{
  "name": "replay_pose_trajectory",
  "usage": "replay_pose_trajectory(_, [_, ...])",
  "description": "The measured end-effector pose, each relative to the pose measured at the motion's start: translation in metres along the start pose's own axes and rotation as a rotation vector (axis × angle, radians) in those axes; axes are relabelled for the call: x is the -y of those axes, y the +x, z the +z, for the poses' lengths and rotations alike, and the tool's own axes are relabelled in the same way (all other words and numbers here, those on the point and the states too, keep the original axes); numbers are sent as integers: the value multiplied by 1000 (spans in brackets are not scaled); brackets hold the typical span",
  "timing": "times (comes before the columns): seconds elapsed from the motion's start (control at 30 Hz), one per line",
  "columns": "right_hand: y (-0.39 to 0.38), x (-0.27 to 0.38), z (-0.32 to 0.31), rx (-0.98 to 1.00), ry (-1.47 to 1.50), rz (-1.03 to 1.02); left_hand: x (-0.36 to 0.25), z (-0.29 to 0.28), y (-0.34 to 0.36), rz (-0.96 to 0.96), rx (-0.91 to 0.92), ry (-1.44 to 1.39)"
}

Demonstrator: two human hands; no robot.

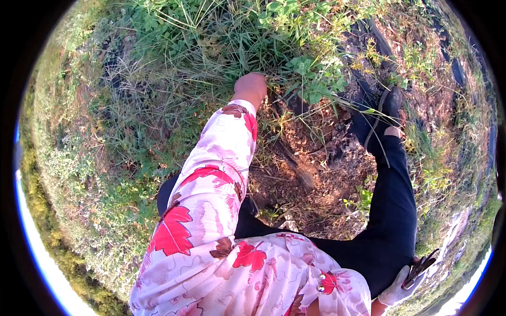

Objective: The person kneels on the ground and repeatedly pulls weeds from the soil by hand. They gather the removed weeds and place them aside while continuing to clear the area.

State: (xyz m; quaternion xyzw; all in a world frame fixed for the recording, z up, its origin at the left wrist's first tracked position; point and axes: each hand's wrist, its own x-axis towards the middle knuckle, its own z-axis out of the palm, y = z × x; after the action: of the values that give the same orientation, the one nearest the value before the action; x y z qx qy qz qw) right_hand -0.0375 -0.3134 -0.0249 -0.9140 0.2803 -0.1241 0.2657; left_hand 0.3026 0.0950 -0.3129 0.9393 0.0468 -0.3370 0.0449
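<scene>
My left hand (250, 87), bare below a white sleeve with red leaf prints, reaches out into a clump of long green grass (226, 63). Seen from the back it is curled into a fist around the grass blades, its fingertips hidden beneath. At the lower right, beside my bent knee, is my right hand (396, 288) in a whitish glove. It is closed on a dark hand tool (421, 268) with a narrow, curved outline, whose exact kind I cannot make out.
Brown bare soil (327, 174) with dry bits lies between my legs. My right leg (392, 195) in dark trousers stretches forward to a dark shoe (390, 105). Strips of black sheeting (377, 39) show among weeds. Low vegetation (89, 174) spreads on the left.
</scene>
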Motion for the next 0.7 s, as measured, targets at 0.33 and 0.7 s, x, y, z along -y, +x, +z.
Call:
replay_pose_trajectory(0.33, [0,-3,0,10,37,11,9,18,9,-59,54,19])
replay_pose_trajectory(0.7, [1,10,0,37,7,6,1,19,-28,156,-168,-184])
